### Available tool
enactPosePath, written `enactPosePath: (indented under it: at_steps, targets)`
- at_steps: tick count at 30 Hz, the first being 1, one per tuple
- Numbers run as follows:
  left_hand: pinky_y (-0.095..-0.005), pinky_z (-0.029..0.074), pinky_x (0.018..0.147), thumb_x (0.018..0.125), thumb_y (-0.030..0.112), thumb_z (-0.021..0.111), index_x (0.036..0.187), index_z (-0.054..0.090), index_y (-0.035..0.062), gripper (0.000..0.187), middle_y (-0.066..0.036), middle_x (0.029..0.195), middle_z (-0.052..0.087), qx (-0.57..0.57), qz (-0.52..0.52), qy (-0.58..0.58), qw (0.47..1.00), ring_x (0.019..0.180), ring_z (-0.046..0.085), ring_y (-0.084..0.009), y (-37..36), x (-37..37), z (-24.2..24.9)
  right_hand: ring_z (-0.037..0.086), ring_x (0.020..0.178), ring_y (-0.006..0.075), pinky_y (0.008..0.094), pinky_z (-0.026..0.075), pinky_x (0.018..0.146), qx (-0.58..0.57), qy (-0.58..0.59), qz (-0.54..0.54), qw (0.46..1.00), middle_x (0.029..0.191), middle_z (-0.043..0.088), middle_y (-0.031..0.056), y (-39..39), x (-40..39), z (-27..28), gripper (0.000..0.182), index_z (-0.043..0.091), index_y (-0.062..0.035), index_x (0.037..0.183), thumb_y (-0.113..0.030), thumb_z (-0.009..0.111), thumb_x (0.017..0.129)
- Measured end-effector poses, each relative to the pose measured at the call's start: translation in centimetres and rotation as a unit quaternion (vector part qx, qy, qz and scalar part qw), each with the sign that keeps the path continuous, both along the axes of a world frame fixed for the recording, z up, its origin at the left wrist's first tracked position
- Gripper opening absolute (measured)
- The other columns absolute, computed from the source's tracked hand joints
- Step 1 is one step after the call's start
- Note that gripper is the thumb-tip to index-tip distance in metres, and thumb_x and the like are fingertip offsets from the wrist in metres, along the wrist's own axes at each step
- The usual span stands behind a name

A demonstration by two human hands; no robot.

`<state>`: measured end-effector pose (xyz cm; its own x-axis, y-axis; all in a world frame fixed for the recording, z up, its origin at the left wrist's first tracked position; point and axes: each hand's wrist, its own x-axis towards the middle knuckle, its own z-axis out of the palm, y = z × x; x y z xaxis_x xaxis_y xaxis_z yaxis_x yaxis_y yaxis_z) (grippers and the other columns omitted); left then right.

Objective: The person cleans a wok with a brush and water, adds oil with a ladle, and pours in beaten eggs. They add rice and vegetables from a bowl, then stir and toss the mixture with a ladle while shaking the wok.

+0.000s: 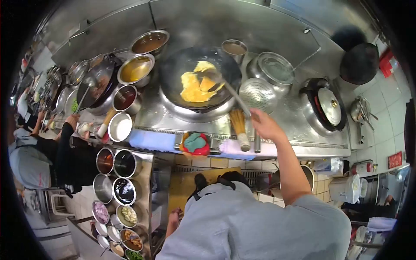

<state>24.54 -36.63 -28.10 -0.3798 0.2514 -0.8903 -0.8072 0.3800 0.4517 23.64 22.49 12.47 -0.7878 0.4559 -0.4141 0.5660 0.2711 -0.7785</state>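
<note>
My right hand is closed around the long handle of a metal ladle. The ladle's head rests among yellow cooked egg in a large dark wok on the stove. Some of the egg lies in folded, broken pieces. Low at my side, away from the stove, hangs my left hand, its fingers curled, with nothing visible in it. Below the ladle handle, a bamboo wok brush lies at the stove's front. A round perforated strainer sits right of the wok.
Left of the wok stand metal bowls, one with yellow liquid, and a white pot. A red and green cloth lies at the front edge. Ingredient containers fill the left counter. A co-worker works at another wok.
</note>
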Motion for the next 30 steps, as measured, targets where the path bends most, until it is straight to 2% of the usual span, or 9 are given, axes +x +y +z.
enactPosePath:
  at_steps: [5, 10, 13, 16, 19, 21, 23, 28, 30]
  targets:
    - [-0.0376, 0.046, 0.07, 0.093, 0.037, 0.052, 0.124, 0.053, 0.0159, 0.037, -0.004, 0.109, 0.063, 0.04, -0.175, 0.081, 0.98, 0.092, 0.062, -0.021, 2.4, -6.6, 3.8, 0.048, 0.051, 0.0111, 0.0269, 0.039, 0.04, -0.156, 0.122, -0.151, 0.969, 0.082, 0.054, 0.0051, -4.4, -11.0, -7.4, 0.048, 0.036, -0.013, 0.137, -0.013, 0.05, 0.092]
    - [-0.0369, 0.048, 0.077, 0.093, 0.031, 0.055, 0.124, 0.052, 0.0145, 0.035, -0.004, 0.107, 0.062, 0.03, -0.093, 0.059, 0.993, 0.089, 0.062, -0.0206, 4.6, -8.7, 6.5, 0.05, 0.051, 0.0109, 0.0264, 0.039, 0.039, -0.242, 0.098, -0.127, 0.957, 0.075, 0.053, 0.0046, -5.6, -3.3, -3.2, 0.046, 0.04, -0.0138, 0.136, -0.012, 0.051, 0.092]
    - [-0.0369, 0.048, 0.08, 0.092, 0.033, 0.057, 0.122, 0.053, 0.0123, 0.036, -0.005, 0.108, 0.062, 0.051, -0.08, 0.078, 0.993, 0.09, 0.062, -0.0216, 4.4, -9.0, 7.9, 0.055, 0.056, 0.0115, 0.0269, 0.048, 0.05, 0.016, 0.076, -0.016, 0.997, 0.091, 0.066, 0.0089, -3.2, -1.0, -0.1, 0.047, 0.05, -0.0068, 0.133, -0.005, 0.053, 0.086]
    - [-0.0368, 0.048, 0.078, 0.091, 0.031, 0.057, 0.12, 0.054, 0.0121, 0.034, -0.004, 0.106, 0.063, 0.038, -0.114, 0.055, 0.991, 0.089, 0.062, -0.0217, 2.8, -9.9, 2.9, 0.065, 0.092, 0.0352, 0.0421, 0.05, 0.081, 0.238, 0.061, -0.068, 0.967, 0.103, 0.067, 0.0187, -3.2, -7.6, -6.2, 0.034, 0.058, -0.0082, 0.121, -0.015, 0.05, 0.089]
    - [-0.0367, 0.048, 0.075, 0.09, 0.029, 0.058, 0.118, 0.054, 0.012, 0.033, -0.004, 0.103, 0.063, 0.012, -0.136, 0.043, 0.99, 0.088, 0.062, -0.0218, 2.2, -10.6, 0.5, 0.067, 0.072, 0.0332, 0.0447, 0.052, 0.063, 0.185, 0.16, -0.137, 0.96, 0.084, 0.068, 0.02, -6.2, -9.0, -7.9, 0.039, 0.057, -0.0083, 0.123, -0.016, 0.051, 0.086]
    - [-0.0366, 0.048, 0.074, 0.089, 0.028, 0.058, 0.117, 0.055, 0.0119, 0.031, -0.004, 0.102, 0.063, -0.001, -0.139, 0.045, 0.989, 0.088, 0.062, -0.0219, 1.9, -11.2, 0.0, 0.061, 0.056, 0.0195, 0.0349, 0.049, 0.05, -0.102, 0.136, -0.113, 0.979, 0.076, 0.066, 0.0108, -7.0, -6.5, -6.1, 0.041, 0.057, -0.0105, 0.127, -0.017, 0.055, 0.087]
    - [-0.0365, 0.048, 0.072, 0.089, 0.026, 0.059, 0.115, 0.056, 0.0118, 0.03, -0.003, 0.1, 0.063, -0.007, -0.136, 0.048, 0.989, 0.087, 0.062, -0.0219, 1.5, -11.9, 0.0, 0.052, 0.052, 0.0085, 0.0257, 0.043, 0.043, -0.074, 0.109, -0.059, 0.99, 0.07, 0.061, 0.0044, -4.3, -2.4, -4.1, 0.044, 0.056, -0.0132, 0.13, -0.017, 0.059, 0.086]
    - [-0.0363, 0.048, 0.068, 0.087, 0.023, 0.06, 0.112, 0.057, 0.0116, 0.028, -0.003, 0.097, 0.063, 0.037, -0.145, 0.036, 0.988, 0.085, 0.063, -0.0221, 1.8, -13.9, -0.7, 0.065, 0.076, 0.0331, 0.0404, 0.052, 0.068, 0.274, 0.05, -0.042, 0.96, 0.091, 0.067, 0.0178, -1.8, -3.9, -1.9, 0.045, 0.049, -0.0113, 0.134, -0.015, 0.054, 0.09]
    - [-0.0362, 0.048, 0.066, 0.086, 0.022, 0.06, 0.11, 0.057, 0.0115, 0.026, -0.002, 0.095, 0.063, 0.176, -0.134, -0.035, 0.975, 0.085, 0.063, -0.0221, 1.7, -15.3, -1.8, 0.063, 0.085, 0.0374, 0.0426, 0.05, 0.075, 0.242, 0.064, -0.067, 0.966, 0.094, 0.066, 0.0196, -4.8, -8.1, -4.9, 0.045, 0.048, -0.0104, 0.134, -0.014, 0.053, 0.09]
